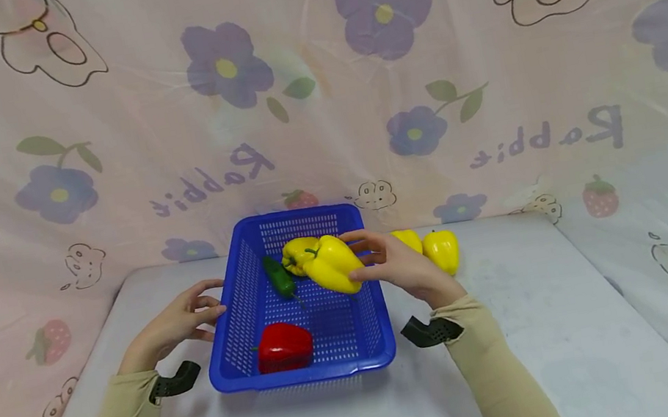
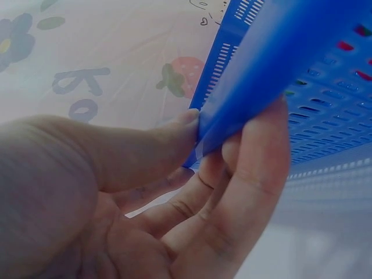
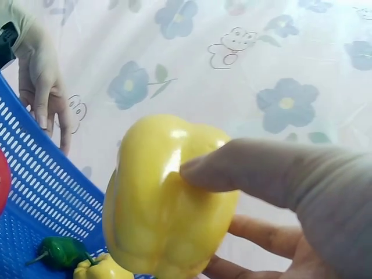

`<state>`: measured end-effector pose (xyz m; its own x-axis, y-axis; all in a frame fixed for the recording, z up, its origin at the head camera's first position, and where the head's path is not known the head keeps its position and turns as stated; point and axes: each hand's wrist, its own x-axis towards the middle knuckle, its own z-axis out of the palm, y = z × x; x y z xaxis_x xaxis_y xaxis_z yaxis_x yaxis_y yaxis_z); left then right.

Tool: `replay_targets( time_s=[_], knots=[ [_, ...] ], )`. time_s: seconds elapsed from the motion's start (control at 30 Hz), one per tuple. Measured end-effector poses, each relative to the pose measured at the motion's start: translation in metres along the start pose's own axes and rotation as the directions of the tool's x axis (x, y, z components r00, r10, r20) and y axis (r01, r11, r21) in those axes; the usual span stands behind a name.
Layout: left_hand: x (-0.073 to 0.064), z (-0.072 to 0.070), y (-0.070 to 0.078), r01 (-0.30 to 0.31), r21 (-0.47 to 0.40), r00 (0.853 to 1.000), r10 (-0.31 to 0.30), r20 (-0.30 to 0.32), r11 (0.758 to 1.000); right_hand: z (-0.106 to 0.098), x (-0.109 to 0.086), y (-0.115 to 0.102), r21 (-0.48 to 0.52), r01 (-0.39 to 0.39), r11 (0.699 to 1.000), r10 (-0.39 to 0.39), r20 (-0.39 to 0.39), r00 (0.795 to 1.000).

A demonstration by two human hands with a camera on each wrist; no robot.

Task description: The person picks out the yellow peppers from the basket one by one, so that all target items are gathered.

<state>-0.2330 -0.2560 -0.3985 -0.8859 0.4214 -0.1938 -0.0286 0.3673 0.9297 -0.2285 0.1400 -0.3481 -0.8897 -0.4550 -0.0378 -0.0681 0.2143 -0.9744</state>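
Note:
A blue plastic basket [image 1: 310, 374] stands in the middle of the table. My left hand [image 1: 176, 322] pinches its left rim, the thumb outside and the fingers under the lip in the left wrist view. Over the basket's right side, my right hand [image 1: 399, 264] grips a yellow bell pepper [image 1: 333, 268] between thumb and fingers, its stem pointing left. Inside the basket lie a red bell pepper [image 1: 284, 346] near the front, a slim green pepper [image 1: 280, 277] and another yellow bell pepper [image 1: 296, 254] farther back, partly covered by the held one.
Two more yellow bell peppers lie on the table right of the basket: one [image 1: 407, 239] partly behind my right hand, the other [image 1: 442, 251] beside it. A patterned cloth [image 1: 317, 114] hangs behind the white table [image 1: 551, 334]. Each wrist carries a black camera mount [image 1: 431, 331].

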Motion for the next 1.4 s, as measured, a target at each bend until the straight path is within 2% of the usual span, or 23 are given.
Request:
replay_targets(
  time_s=[0.17, 0.37, 0.57, 0.83, 1.1, 1.4],
  knots=[
    [-0.001, 0.000, 0.001, 0.003, -0.011, 1.000, -0.003, 0.002, 1.000, -0.007, -0.009, 0.004, 0.002, 0.017, 1.000, -0.017, -0.033, 0.999],
    [-0.002, -0.001, 0.003, 0.001, -0.009, 1.000, -0.001, -0.003, 1.000, -0.017, -0.019, 0.005, 0.054, 0.028, 0.998, -0.026, -0.048, 0.998],
    [-0.003, 0.000, 0.005, 0.003, -0.013, 1.000, -0.003, -0.001, 1.000, -0.033, -0.031, 0.005, 0.031, 0.039, 0.999, -0.037, -0.083, 0.996],
    [-0.003, 0.001, 0.007, 0.004, 0.002, 1.000, -0.004, -0.007, 1.000, -0.052, -0.044, 0.009, 0.049, 0.063, 0.997, -0.056, -0.128, 0.990],
    [-0.001, 0.002, 0.003, 0.010, 0.010, 1.000, -0.010, -0.011, 1.000, -0.063, -0.051, 0.021, 0.014, 0.034, 0.999, -0.032, -0.149, 0.988],
    [-0.002, 0.001, 0.004, 0.005, -0.015, 1.000, -0.005, 0.005, 1.000, -0.070, -0.057, 0.037, 0.021, -0.057, 0.998, 0.060, -0.214, 0.975]
  ],
)
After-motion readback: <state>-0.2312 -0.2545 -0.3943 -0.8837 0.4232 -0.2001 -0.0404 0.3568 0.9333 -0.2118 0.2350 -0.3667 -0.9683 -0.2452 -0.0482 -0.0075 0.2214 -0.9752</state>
